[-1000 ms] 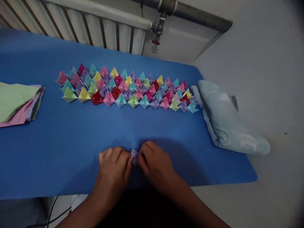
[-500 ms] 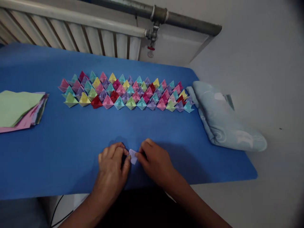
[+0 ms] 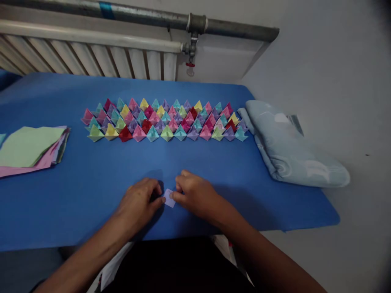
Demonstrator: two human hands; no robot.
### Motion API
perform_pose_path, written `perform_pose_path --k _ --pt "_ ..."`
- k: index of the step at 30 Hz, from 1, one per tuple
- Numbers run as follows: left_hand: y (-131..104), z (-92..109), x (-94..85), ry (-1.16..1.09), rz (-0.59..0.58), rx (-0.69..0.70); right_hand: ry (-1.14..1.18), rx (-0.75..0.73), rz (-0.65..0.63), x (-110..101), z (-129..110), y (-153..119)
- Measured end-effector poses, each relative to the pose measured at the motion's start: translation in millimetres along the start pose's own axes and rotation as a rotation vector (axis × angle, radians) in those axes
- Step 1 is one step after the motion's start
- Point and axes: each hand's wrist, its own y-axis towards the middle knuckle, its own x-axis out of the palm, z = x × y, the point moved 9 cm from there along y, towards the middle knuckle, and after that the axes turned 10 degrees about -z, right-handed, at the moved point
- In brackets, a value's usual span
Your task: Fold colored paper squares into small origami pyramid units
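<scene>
Both hands (image 3: 141,202) (image 3: 194,193) pinching purple paper (image 3: 169,198), near blue table's (image 3: 91,175) front edge

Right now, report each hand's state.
Left hand: partly open, thumb tip at the small purple paper.
Right hand: fingers curled, thumb on that paper; grip or not, cannot be told.

The purple paper (image 3: 168,201) is partly hidden by the right hand (image 3: 194,193); at nine o'clock, the paper stack (image 3: 30,146) is cut off.
</scene>
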Motion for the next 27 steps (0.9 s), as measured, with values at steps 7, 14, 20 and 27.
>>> perform_pose_path --k 7,14,20,27 --pt "18.7 -2.3 5.1 0.097 -0.311 -0.138 -0.001 0.011 -0.044 -0.9 0.9 3.3" --pt "17.8 -3.4 6.6 0.156 -0.323 -0.128 0.005 -0.01 -0.032 -3.4 -0.6 5.0" --pt "28.2 -0.6 3.8 0.05 -0.38 -0.074 -0.007 -0.024 -0.014 -3.8 -0.8 4.6" --pt "34.3 -4.7 7.5 0.045 -0.37 -0.113 0.07 -0.048 -0.025 -4.7 2.4 1.4"
